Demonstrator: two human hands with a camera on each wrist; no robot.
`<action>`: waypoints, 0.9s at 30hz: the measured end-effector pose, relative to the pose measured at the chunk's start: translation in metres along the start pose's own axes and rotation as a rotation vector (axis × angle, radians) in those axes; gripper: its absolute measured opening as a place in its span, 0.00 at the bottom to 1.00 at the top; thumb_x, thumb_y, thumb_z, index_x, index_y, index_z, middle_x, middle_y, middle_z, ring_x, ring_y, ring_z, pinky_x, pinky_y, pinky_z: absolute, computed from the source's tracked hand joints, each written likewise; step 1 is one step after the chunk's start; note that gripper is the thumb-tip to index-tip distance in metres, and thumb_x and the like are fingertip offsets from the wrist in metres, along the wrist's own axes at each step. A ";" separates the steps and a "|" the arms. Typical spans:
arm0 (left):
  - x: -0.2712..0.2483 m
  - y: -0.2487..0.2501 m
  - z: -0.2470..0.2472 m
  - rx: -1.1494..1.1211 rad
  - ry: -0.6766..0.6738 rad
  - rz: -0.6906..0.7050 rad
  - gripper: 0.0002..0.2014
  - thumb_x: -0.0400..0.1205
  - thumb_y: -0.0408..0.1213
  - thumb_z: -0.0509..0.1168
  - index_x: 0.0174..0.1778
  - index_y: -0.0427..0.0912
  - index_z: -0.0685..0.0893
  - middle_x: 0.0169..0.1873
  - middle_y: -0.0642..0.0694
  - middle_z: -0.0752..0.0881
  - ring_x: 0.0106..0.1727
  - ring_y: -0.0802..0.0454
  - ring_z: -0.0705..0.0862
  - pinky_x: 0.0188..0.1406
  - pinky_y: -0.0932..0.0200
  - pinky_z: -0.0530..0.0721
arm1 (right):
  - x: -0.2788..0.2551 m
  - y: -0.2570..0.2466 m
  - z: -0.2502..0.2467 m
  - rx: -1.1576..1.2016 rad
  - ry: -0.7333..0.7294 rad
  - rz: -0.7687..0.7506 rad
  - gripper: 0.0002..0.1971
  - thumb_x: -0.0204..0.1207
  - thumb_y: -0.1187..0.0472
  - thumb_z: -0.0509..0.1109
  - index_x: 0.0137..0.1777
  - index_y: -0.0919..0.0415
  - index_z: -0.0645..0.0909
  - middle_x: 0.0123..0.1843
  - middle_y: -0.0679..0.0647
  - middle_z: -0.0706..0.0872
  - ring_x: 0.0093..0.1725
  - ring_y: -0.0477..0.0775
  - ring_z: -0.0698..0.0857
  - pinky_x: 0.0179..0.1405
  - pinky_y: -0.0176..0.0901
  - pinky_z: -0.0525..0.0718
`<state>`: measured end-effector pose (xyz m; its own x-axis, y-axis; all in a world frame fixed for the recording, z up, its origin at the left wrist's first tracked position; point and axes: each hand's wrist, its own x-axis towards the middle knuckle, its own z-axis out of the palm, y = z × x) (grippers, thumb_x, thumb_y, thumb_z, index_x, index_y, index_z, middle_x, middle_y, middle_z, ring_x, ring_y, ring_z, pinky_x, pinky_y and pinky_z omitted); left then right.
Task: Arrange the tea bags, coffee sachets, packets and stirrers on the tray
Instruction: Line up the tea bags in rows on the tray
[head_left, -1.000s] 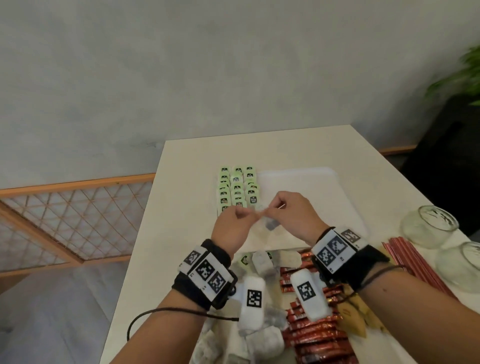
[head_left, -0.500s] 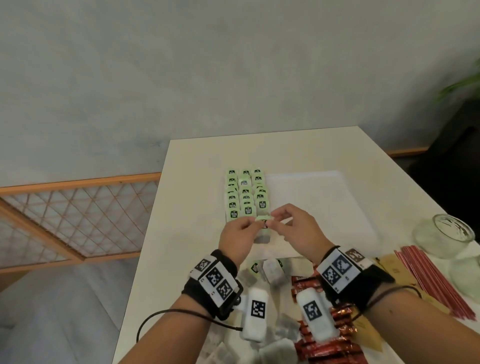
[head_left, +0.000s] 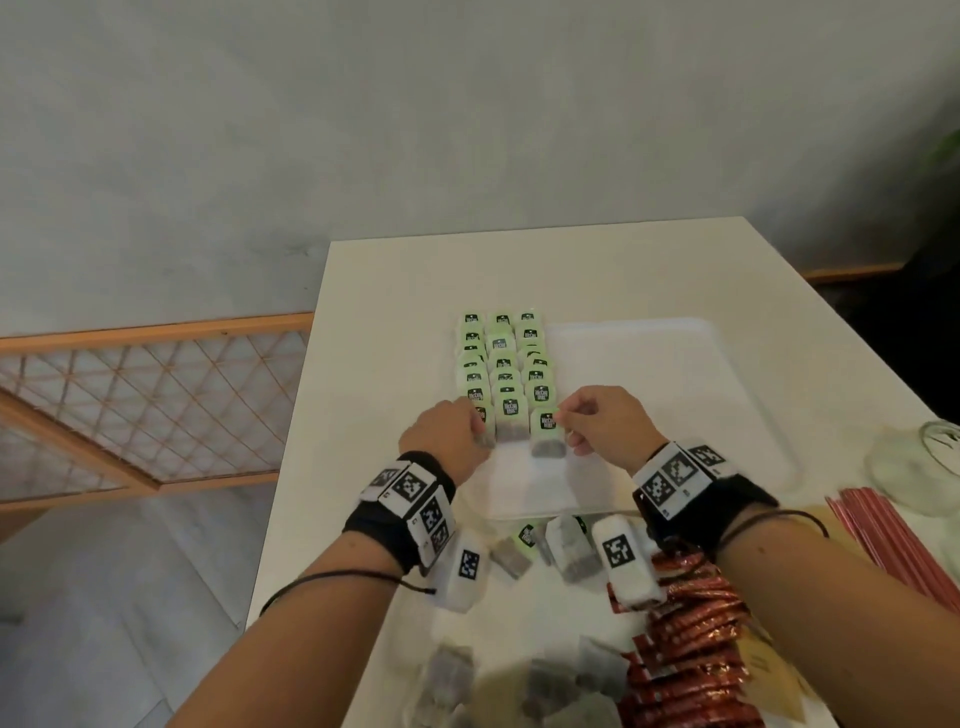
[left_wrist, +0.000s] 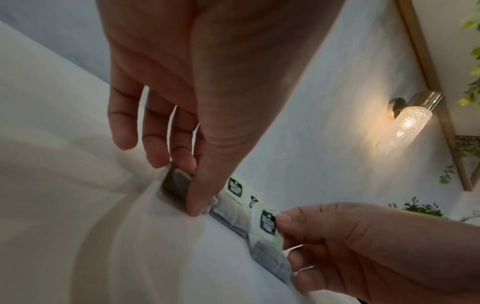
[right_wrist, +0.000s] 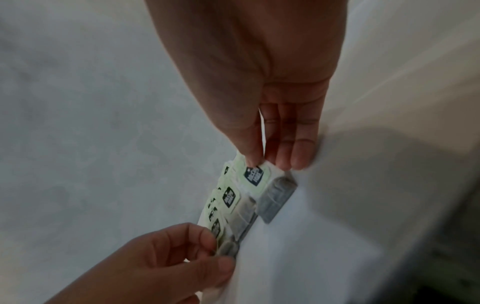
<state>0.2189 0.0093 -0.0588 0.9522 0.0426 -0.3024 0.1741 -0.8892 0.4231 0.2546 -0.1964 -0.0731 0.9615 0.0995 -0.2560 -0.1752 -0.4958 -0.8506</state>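
- Presently, right hand (head_left: 605, 423) fingers (right_wrist: 248, 152) pinching the pale green tag of a tea bag (head_left: 545, 434), thumb over forefinger; bag lying at the near end of the right-hand column on the tray (head_left: 753, 457).
- Left hand (head_left: 447, 439) fingers (left_wrist: 193, 197) pinching the dark pouch of a second tea bag (left_wrist: 175, 185) at the near end of the left-hand column, remaining fingers loosely spread above it.
- Judged very light and limp: thin paper pouch, loose leaf inside, stiff little card tag. Likely to slide at a nudge and crumple or tear if squeezed.
- Best taken by the tag or by a pouch edge, fingertips only; pressed flat to set.
- Outward: three columns of tea bags (head_left: 501, 358) overlapped like shingles on the left part of the tray, touching one another; rest of the tray bare.
- Nearer on the bench (head_left: 363, 291): loose tea bags (head_left: 571, 551), red coffee sachets (head_left: 691, 649), red stirrers (head_left: 883, 535), two glass jars (head_left: 909, 467) at the right.
- Hard to read: left-hand bag's tag mostly hidden behind knuckles in the head view; string not traceable; brown packets cut off at the lower right, partly under the forearm; wrist views blurred; tag print not legible.
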 end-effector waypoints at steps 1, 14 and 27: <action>0.001 -0.001 0.000 -0.009 0.001 -0.006 0.07 0.80 0.43 0.69 0.50 0.51 0.78 0.53 0.50 0.83 0.54 0.49 0.82 0.51 0.55 0.80 | 0.001 -0.001 0.003 0.004 0.016 -0.001 0.02 0.77 0.65 0.74 0.43 0.63 0.85 0.31 0.57 0.87 0.31 0.53 0.85 0.37 0.46 0.89; -0.022 0.003 -0.011 0.021 0.003 0.056 0.10 0.79 0.43 0.70 0.54 0.51 0.80 0.54 0.51 0.84 0.55 0.50 0.83 0.50 0.56 0.78 | -0.009 -0.006 0.009 -0.083 0.098 -0.044 0.14 0.75 0.55 0.76 0.56 0.61 0.81 0.47 0.56 0.88 0.44 0.59 0.89 0.52 0.58 0.88; -0.135 -0.002 0.002 0.288 -0.345 0.232 0.21 0.76 0.51 0.75 0.62 0.51 0.80 0.59 0.52 0.81 0.51 0.54 0.76 0.51 0.57 0.75 | -0.162 0.015 -0.016 -0.300 -0.383 -0.233 0.12 0.71 0.56 0.80 0.53 0.51 0.85 0.49 0.44 0.86 0.36 0.29 0.80 0.37 0.21 0.75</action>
<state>0.0891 0.0039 -0.0204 0.8106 -0.2811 -0.5137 -0.1551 -0.9490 0.2746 0.0997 -0.2336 -0.0369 0.8120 0.5157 -0.2733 0.1556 -0.6426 -0.7503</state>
